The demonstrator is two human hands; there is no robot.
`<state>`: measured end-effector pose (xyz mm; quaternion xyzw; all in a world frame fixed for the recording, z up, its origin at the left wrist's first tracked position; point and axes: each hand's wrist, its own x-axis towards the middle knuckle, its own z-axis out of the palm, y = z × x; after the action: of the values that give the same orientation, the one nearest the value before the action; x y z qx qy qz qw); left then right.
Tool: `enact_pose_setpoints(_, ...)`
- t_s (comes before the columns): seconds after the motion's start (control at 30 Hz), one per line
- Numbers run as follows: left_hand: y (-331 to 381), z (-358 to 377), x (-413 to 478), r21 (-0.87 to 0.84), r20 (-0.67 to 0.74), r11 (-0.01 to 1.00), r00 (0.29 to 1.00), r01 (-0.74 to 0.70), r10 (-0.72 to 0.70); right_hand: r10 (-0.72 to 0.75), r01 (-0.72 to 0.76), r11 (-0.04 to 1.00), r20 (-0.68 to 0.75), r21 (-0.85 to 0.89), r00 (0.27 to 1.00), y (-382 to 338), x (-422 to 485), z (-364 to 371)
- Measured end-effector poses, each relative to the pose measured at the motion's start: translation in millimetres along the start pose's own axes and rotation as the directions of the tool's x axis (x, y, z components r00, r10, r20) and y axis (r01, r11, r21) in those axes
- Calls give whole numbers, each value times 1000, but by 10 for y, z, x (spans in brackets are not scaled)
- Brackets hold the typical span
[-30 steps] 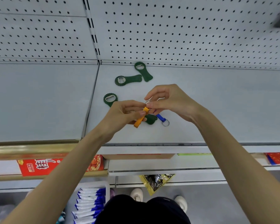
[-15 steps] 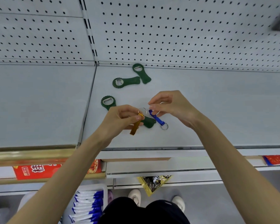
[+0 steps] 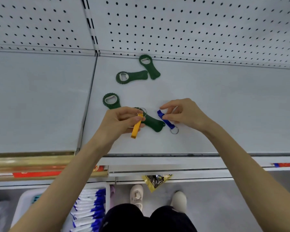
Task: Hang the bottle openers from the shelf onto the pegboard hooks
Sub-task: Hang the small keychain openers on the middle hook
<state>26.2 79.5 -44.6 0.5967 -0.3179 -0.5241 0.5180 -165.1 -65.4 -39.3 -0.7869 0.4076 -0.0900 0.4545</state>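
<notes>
Left hand (image 3: 122, 121): pinching orange opener (image 3: 136, 126) at ring end, body dangling, likely freeing ring for hook. Right hand (image 3: 182, 114): pinching blue opener (image 3: 166, 121) on shelf (image 3: 224, 106), near centre. Four green openers (image 3: 131, 77) lying loose; pegboard (image 3: 191, 27) at far side.

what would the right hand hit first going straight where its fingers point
The blue bottle opener, lying just ahead of the right hand; the thumb seems to touch it, though depth is unclear.

Bare forearms (image 3: 74, 173), black trousers (image 3: 129, 218), pale cream slip-on shoes (image 3: 136, 195) with rounded toes
</notes>
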Motion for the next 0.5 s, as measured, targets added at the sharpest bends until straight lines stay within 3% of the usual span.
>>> enact_pose_setpoints(0.5, 14, 90, 65, -56, -11, 998, 999, 35, -35, -44, 47, 998, 86, -36, 995, 35, 110, -39)
